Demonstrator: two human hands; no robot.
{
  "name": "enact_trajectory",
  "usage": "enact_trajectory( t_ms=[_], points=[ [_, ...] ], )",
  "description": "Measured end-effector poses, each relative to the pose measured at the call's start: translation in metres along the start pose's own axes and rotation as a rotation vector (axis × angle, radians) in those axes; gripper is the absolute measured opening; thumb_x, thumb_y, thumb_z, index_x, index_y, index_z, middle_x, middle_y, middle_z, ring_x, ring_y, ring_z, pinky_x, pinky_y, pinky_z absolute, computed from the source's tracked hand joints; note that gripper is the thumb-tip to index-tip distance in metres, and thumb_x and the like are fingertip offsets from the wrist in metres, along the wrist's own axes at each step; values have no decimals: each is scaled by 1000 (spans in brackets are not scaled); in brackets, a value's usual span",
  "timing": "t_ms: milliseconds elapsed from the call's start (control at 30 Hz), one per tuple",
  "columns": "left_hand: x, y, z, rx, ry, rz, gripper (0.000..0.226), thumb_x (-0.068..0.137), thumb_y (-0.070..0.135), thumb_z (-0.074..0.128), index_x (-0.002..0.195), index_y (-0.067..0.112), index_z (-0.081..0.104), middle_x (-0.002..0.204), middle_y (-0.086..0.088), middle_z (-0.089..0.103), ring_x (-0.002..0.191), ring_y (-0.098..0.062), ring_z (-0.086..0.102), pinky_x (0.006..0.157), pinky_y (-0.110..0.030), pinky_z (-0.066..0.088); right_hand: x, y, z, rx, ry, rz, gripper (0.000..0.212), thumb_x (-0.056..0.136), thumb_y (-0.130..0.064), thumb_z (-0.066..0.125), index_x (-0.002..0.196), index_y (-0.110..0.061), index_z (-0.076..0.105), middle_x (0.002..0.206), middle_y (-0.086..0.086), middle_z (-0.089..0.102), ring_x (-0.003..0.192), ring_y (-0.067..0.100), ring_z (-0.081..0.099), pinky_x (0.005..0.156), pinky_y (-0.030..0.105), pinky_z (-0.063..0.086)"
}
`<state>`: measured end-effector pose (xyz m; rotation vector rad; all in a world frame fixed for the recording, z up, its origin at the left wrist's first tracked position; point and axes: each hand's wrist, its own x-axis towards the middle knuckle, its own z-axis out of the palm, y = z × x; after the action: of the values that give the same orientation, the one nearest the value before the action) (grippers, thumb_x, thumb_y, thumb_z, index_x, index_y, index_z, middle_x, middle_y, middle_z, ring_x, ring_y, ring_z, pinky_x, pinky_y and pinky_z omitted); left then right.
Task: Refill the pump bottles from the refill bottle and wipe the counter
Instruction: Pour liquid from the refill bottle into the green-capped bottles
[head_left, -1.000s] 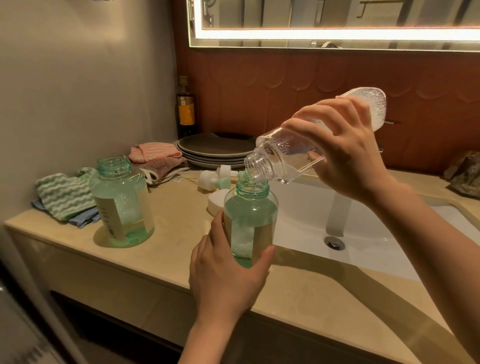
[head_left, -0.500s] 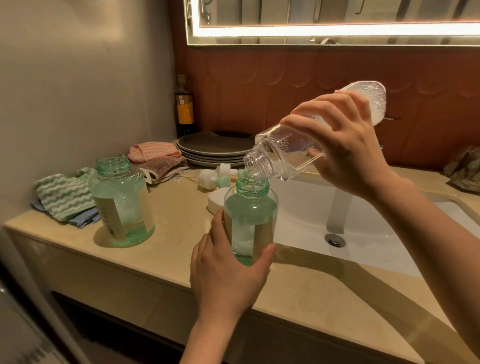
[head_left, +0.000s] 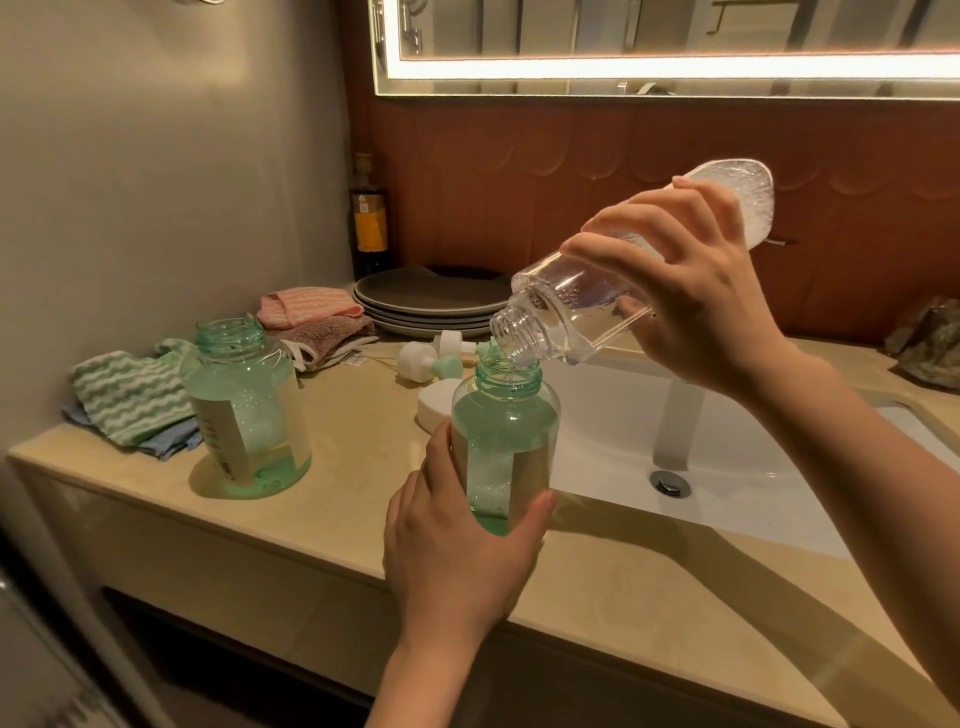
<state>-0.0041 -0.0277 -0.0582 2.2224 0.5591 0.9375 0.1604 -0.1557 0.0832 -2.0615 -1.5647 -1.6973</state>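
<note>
At the sink's left edge: I stand before a beige surface (head_left: 363, 509) with a white sink (head_left: 753, 452) set into it on the right.
Left hand: my left hand (head_left: 457, 561) wraps the lower body of the near pump bottle (head_left: 506, 436), fingers curled round its left side and thumb on its right. It holds the bottle upright on the surface, just beside the sink.
Right hand: my right hand (head_left: 691, 291) grips the clear refill bottle (head_left: 566, 306) round its middle, fingers over the top.
Refill bottle: it is tilted, and its long axis slants from the raised base at far right down to the open neck at near left. Clear liquid lies along its lower side.
Relation that matters: the refill neck sits directly over the green bottle's open mouth. I cannot tell whether lip and rim touch. A thin thread of liquid seems to run in.
Near pump bottle: its pump is off. It looks well filled, though the green tint makes the level hard to read.
Second pump bottle (head_left: 244, 410): it stands open-mouthed well apart to the left, with liquid low in it. My left hand is the nearer one.
Pump heads (head_left: 431, 361): they lie on the surface just beyond the near bottle.
Cloths (head_left: 130, 397): they are folded at the far left, striped green over blue.
Judgement: pouring is under way. The second bottle and the wiping look not yet done.
</note>
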Motion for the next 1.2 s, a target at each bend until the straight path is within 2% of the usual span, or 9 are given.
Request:
enact_trajectory(
  t_ms=[233,400,633,833,933,1033,1100,1200],
  points=[
    [0,1,0,9,-3,-5,96,61,74,53,139,23,29,127,-1,55,116,-23,51,101,-44,40,2,1,-1,-7,-12,-19,61,75,-2,70,126,-27,46,120,8,60,112,30,48,106,46,23],
    [0,1,-1,11,11,-2,97,60,79,44,138,24,29,125,-1,56,114,-24,53,98,-44,43,5,1,-2,-9,-24,-32,63,75,-1,70,126,-28,45,120,9,60,112,30,49,107,44,22],
    [0,3,-3,3,-37,-22,97,63,77,53,141,26,24,132,2,51,120,-20,48,104,-43,38,8,-1,-5,-14,-33,-48,65,73,1,69,126,-28,45,120,8,61,112,30,49,107,45,20],
    [0,4,-5,5,-44,-29,99,61,76,48,142,25,22,133,2,50,122,-20,46,106,-42,36,16,0,-11,-21,-33,-87,49,82,-6,51,126,-28,46,119,8,61,114,29,47,108,47,20],
    [0,4,-5,6,-38,-33,99,61,75,48,142,24,24,132,1,51,120,-21,47,105,-41,36,21,-1,-15,-35,-42,-119,46,83,-5,48,124,-27,47,119,7,62,114,29,46,108,48,20],
    [0,4,-5,-4,-49,-36,98,64,73,56,142,24,22,132,1,50,121,-20,46,106,-41,34,27,-2,-20,-55,-70,-153,46,83,-7,52,124,-28,47,120,8,61,116,31,44,108,48,17],
    [-1,3,-5,-9,-52,-33,96,68,67,63,143,25,21,133,0,49,121,-20,45,107,-41,33,31,-3,-24,-69,-97,-166,42,86,-12,45,124,-29,47,121,8,60,118,32,44,109,50,16],
    [-1,3,-5,-5,-44,-26,95,67,67,62,142,25,22,132,1,50,120,-20,45,106,-41,34,37,-6,-30,-94,-131,-177,37,90,-18,39,124,-29,48,120,7,61,116,34,47,108,49,17]
  ],
)
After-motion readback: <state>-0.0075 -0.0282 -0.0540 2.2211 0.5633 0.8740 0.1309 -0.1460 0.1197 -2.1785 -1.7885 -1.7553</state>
